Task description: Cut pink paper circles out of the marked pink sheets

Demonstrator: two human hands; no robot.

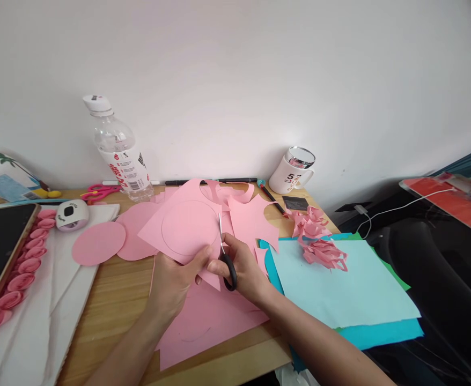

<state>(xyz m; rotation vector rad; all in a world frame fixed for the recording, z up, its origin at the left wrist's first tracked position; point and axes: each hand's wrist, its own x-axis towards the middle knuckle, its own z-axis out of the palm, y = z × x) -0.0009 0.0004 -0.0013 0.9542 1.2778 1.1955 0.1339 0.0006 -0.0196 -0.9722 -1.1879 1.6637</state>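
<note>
My left hand (175, 281) pinches the lower edge of a pink paper sheet (179, 225) with a pencilled circle drawn on it, holding it tilted above the desk. My right hand (241, 268) grips black-handled scissors (225, 252), blades pointing up along the right side of the circle line. Under both hands lies a larger pink sheet (207, 321). Two cut pink paper discs (98, 242) lie to the left.
A plastic water bottle (118, 150) and a white mug (292, 171) stand at the back by the wall. Light blue paper (348, 289) with curled pink scraps (319, 246) lies right. Pink scissors (98, 192), a small white device (72, 214) and a board edged with pink paper rolls (26, 257) sit left.
</note>
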